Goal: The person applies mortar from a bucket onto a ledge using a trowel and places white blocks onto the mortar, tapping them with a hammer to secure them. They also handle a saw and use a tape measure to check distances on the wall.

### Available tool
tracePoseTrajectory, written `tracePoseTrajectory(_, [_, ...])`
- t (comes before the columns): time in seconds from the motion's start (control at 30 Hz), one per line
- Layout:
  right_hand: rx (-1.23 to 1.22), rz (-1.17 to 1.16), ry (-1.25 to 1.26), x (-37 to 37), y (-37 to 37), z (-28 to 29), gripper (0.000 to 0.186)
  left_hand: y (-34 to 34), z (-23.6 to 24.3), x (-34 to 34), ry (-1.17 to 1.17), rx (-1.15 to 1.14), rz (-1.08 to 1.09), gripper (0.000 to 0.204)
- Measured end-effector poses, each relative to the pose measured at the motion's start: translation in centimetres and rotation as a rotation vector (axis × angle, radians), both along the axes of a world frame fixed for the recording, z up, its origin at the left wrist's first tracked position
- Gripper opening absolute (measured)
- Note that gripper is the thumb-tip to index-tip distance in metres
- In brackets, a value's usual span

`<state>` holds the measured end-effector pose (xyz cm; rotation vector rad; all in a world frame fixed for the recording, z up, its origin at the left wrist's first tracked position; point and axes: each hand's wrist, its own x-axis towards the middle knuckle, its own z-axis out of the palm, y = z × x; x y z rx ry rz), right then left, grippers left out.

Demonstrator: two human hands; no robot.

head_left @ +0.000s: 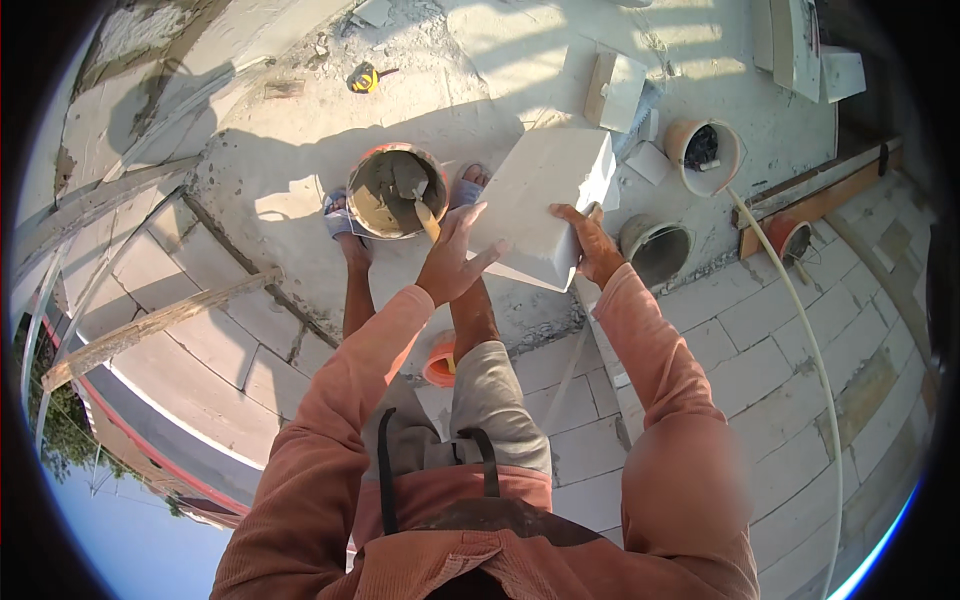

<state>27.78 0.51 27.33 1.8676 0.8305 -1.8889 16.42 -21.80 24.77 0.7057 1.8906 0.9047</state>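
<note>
From my remote post I look through the left of two side-by-side fisheye cameras worn on the person's head. It faces down past the shirt [410, 565], very near, to the left hand [452, 262] and right hand [594, 247], with the floor [540, 60] farther off, its wide reach bending block walls [790, 375] toward the rim.

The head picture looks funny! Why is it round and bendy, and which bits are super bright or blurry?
All in the head view: fisheye lens bends straight edges inside a black rim; sunlight glares on the right side of the white building block; shadows cross the pale floor; a smudgy patch blurs the right sleeve.
</note>
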Motion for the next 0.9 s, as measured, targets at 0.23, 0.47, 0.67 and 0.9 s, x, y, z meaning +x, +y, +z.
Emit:
tracePoseTrajectory(0.23, [0.312,0.416,0.265,1.5,-4.0,19.0,0.13,-4.7,5.5,-1.3,-1.003,-0.02,0.604,0.086])
tracePoseTrajectory(0.47, [0.664,0.935,0.38,-3.1,-14.5,40.1,0.131,-12.5,19.0,-2.4,-0.802,0.133,0.432,0.085])
tracePoseTrajectory(0.67, [0.847,0.992,0.529,-11.3,-26.8,51.8,0.13,-24.3,35.0,-11.9,-1.041,0.507,0.505,0.09])
tracePoseTrajectory(0.9, [1.083,1.142,0.725,-24.6,-35.6,66.1,0.119,-31.2,47.3,-20.2,-0.853,0.992,0.668,0.073])
